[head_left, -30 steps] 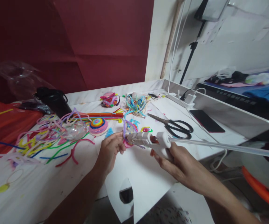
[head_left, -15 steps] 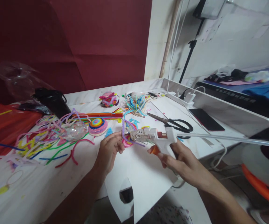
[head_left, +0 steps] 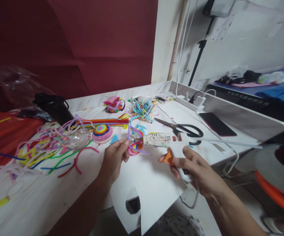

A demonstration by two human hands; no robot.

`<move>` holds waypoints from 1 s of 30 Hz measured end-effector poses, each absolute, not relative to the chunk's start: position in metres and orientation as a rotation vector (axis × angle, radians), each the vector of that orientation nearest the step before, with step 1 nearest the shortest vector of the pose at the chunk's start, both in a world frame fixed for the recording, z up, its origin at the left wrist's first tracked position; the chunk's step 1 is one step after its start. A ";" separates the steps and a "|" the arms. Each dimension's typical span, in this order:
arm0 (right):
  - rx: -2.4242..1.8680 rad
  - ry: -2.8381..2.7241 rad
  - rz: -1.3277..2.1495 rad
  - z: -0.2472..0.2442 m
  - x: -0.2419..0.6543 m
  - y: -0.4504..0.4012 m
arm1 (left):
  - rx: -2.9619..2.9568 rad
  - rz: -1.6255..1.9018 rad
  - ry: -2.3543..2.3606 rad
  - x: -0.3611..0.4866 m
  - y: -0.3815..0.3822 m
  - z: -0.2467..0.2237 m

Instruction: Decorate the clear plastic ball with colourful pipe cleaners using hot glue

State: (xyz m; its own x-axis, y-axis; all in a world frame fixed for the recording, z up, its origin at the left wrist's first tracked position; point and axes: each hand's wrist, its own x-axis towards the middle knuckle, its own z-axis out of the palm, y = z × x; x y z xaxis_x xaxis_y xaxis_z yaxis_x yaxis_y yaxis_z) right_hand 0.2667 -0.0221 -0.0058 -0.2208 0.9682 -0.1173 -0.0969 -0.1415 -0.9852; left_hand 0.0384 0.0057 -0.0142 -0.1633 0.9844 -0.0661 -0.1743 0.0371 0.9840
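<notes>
My right hand grips a white hot glue gun by its handle, fingers at the orange trigger. A long clear glue stick sticks out of its back end. The gun's nozzle points left, close to the fingertips of my left hand. Those fingers pinch a purple pipe cleaner, bent into a loop; what else they hold is hidden. Just behind the nozzle lies a pink and orange coiled piece, partly covered. White paper with a cut-out hole spreads beneath both hands.
Black-handled scissors lie behind the gun, and a phone at the right. Loose pipe cleaners, a clear plastic ball and a rainbow-coiled dome are on the left. A power strip stands against the back right edge.
My right hand has moved a little right and tilted the glue gun, so its handle and trigger show more and its nozzle is now visible near my left fingertips. My left hand has barely moved.
</notes>
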 end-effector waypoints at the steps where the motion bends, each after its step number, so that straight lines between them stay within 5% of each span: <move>1: -1.102 -1.193 1.531 -0.005 0.267 -0.023 | 0.954 1.369 1.226 0.038 0.006 -0.014; 14: -1.042 -0.994 1.581 -0.011 0.278 -0.025 | 0.915 1.373 1.282 0.040 0.006 -0.011; 30: -1.383 -1.117 1.245 -0.029 0.337 0.063 | 0.903 1.394 1.356 0.036 0.010 -0.010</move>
